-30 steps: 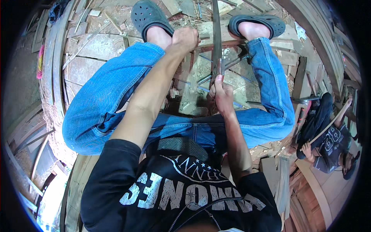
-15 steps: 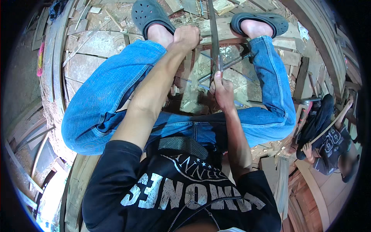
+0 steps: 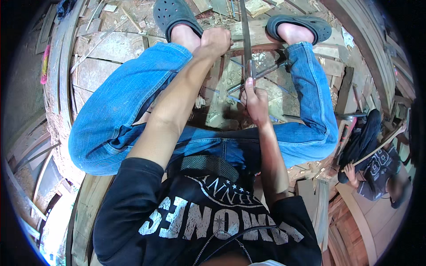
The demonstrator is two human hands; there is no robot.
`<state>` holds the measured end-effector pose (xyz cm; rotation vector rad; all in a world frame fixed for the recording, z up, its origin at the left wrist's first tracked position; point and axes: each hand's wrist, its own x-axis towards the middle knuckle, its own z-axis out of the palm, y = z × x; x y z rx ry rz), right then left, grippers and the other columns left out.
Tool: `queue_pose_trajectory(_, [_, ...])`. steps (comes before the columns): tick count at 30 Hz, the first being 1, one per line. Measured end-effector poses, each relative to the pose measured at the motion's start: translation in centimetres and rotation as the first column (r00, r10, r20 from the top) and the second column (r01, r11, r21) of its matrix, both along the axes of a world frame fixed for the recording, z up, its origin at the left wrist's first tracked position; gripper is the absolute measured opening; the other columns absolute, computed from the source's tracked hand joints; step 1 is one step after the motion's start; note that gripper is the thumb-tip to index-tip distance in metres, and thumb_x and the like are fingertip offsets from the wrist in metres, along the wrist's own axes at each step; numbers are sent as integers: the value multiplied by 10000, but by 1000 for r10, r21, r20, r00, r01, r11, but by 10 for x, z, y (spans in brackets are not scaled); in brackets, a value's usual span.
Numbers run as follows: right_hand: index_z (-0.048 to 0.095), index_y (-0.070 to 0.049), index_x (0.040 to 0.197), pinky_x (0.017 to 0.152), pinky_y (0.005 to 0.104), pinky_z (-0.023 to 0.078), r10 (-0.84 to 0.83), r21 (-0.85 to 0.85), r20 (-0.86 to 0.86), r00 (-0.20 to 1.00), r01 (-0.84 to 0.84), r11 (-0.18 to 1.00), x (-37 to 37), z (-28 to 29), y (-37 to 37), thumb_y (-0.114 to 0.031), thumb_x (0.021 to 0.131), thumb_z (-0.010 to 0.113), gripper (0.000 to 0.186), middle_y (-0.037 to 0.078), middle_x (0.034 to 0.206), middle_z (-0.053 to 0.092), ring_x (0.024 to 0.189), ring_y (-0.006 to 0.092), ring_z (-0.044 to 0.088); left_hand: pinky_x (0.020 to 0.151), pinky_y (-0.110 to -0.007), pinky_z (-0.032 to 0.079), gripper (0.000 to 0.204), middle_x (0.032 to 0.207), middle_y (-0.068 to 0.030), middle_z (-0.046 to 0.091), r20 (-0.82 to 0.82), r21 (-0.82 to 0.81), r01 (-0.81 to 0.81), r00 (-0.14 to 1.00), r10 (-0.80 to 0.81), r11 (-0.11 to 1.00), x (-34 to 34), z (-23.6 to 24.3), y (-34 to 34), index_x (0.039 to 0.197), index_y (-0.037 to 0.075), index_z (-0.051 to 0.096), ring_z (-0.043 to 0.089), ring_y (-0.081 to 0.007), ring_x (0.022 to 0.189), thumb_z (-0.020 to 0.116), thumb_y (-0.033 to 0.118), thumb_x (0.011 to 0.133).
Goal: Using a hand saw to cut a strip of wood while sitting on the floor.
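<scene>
My left hand [image 3: 215,41] is closed in a fist beside my left clog [image 3: 174,17]. Whatever it grips is mostly hidden; only a small dark end shows by the fingers. Between my knees, my right hand [image 3: 255,103] wraps round the near end of a long, narrow dark bar [image 3: 245,33], its thumb lying along a shiny metal sleeve. The bar runs away from me, past the top of the view. Under it, a metal rod [image 3: 268,70] lies slantwise, and a reddish strip of wood [image 3: 259,47] crosses between my feet.
Wood scraps and shavings litter the boards [image 3: 106,46] around my feet. Stacked timber [image 3: 370,40] curves along the right. Another person [image 3: 377,164] sits at the lower right, holding a long thin stick [image 3: 375,148]. A pink-and-yellow object [image 3: 45,64] is at the far left.
Both my hands stay almost in place, with only a slight shift of the bar. The other person's far hand and the stick have moved a little.
</scene>
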<state>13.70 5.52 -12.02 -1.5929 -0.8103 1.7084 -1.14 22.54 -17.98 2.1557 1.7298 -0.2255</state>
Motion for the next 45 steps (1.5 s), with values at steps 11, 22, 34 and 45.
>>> queue_pose_trajectory(11, [470, -66, 508, 415, 281, 275, -53, 57, 141, 989, 46, 997, -8, -17, 2, -374, 958, 451, 545, -40, 474, 402, 454, 59, 372, 715, -389, 536, 269, 871, -164, 674, 31, 52, -49, 998, 48, 997, 8, 2, -6, 874, 62, 702, 666, -284, 829, 544, 274, 827])
queue_pose_trajectory(22, [470, -54, 516, 421, 287, 298, -54, 10, 133, 990, 53, 999, -18, -23, -3, -422, 939, 469, 560, -15, 458, 408, 443, 81, 379, 722, -398, 532, 234, 862, -144, 676, 36, 116, -17, 999, 13, 993, 9, 3, -8, 862, 61, 691, 662, -286, 836, 491, 179, 832])
queue_pose_trajectory(34, [387, -135, 525, 390, 246, 211, -211, 44, -75, 975, 214, 976, -10, -10, 11, -338, 969, 451, 493, -59, 478, 344, 425, 35, 296, 760, -405, 526, 258, 928, -165, 669, 23, 22, -32, 999, 32, 999, 10, 7, -5, 909, 60, 686, 655, -298, 884, 488, 215, 851])
queue_pose_trajectory(45, [417, -91, 487, 411, 265, 251, -154, 59, 11, 988, 153, 986, -17, -22, 12, -392, 952, 472, 556, -44, 478, 376, 442, 58, 320, 705, -405, 536, 239, 869, -160, 672, 42, 69, 4, 999, -7, 998, 7, 1, -6, 865, 74, 693, 664, -283, 833, 489, 194, 835])
